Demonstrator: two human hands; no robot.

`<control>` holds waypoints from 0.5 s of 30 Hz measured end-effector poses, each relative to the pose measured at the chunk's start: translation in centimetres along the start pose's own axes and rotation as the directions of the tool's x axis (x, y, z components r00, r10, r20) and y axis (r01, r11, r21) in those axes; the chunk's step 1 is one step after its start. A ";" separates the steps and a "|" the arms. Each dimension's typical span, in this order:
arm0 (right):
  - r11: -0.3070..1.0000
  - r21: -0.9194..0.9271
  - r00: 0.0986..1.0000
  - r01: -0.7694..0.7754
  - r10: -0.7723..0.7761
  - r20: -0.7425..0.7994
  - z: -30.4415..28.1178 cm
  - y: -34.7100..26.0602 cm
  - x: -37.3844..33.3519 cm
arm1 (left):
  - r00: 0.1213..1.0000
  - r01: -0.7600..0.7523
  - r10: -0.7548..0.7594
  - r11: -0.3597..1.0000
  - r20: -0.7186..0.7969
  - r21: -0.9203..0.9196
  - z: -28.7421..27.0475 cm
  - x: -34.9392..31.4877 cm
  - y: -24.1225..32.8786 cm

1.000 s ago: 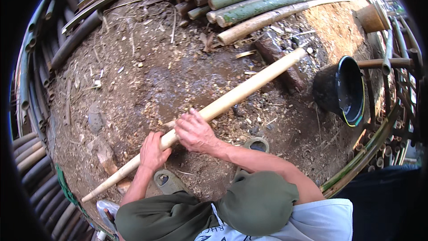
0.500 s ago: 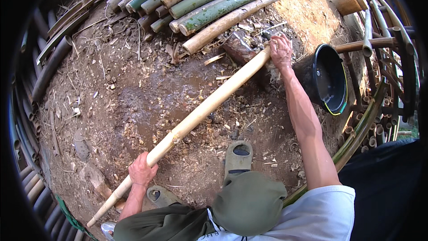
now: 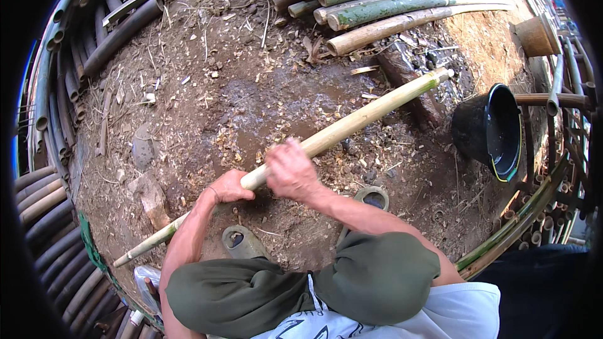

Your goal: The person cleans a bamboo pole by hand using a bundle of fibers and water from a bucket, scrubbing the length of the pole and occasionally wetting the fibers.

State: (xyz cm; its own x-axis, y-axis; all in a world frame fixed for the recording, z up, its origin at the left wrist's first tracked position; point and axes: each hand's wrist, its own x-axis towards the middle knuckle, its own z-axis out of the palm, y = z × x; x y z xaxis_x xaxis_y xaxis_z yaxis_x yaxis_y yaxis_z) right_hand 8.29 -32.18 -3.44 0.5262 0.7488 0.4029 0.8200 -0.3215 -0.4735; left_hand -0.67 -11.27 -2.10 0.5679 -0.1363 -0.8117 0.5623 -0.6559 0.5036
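Note:
A pale bamboo pole (image 3: pixel 358 120) slants across in front of me, from the lower left up to the far right, its far part crossing over a dark wet log (image 3: pixel 397 66). Around its nearer half, my left hand (image 3: pixel 230 186) is closed. Just beyond it my right hand (image 3: pixel 291 168), smeared by motion, is wrapped over the pole; whether anything else is in its fingers is hidden. The pole's far end looks greenish, as does a stretch below my left hand.
Cut bamboo poles (image 3: pixel 402 6) lie stacked at the far side, with more piles (image 3: pixel 53 213) on the left. A black bucket (image 3: pixel 472 127) stands at the right, near a bamboo rack. Stones (image 3: pixel 149 198) and wood chips lie on the damp soil.
My right hand has come from the pole's far end down close to my left hand. The left hand sits farther up in the picture. My view has shifted, and the pole's far end now shows.

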 end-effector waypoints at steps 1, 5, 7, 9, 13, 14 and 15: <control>0.998 0.039 0.996 0.058 -0.061 0.069 0.6 -1.5 -0.1 | 1.000 0.010 -0.008 0.997 -0.024 0.071 -0.1 0.1 0.9; 0.984 -0.151 0.995 0.090 -0.094 -0.020 -1.5 5.3 -1.9 | 0.846 0.045 0.106 0.962 -0.523 0.269 4.9 -2.7 2.8; 0.975 -0.201 0.993 -0.089 0.072 -0.090 -6.3 11.3 -2.2 | 0.710 0.050 0.285 0.892 -0.644 0.450 6.7 -2.9 1.0; 0.852 -0.452 0.962 -0.262 0.194 -0.192 -11.5 19.5 -3.0 | 0.761 0.066 0.189 0.929 -0.621 0.363 6.1 -2.1 1.6; 0.845 -0.368 0.921 -0.389 0.365 -0.135 -11.4 19.7 -2.3 | 0.882 0.125 0.026 0.950 -0.470 0.286 3.9 -0.8 4.0; 0.893 -0.336 0.953 -0.300 0.267 -0.141 -8.6 14.9 -1.1 | 0.912 0.158 -0.031 0.947 -0.409 0.280 3.3 -0.8 4.1; 0.965 -0.223 0.985 -0.136 0.108 -0.133 -6.4 10.7 -0.5 | 0.929 0.171 -0.079 0.958 -0.362 0.228 2.5 -0.9 4.4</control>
State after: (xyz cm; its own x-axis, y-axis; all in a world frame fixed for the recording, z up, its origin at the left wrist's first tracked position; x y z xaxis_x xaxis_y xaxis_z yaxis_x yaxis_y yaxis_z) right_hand 18.24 -39.65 -3.71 0.6371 0.6261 0.4496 0.7701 -0.5413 -0.3375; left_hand -0.25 -15.92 0.11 0.7006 0.1946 -0.6865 0.4987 -0.8216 0.2762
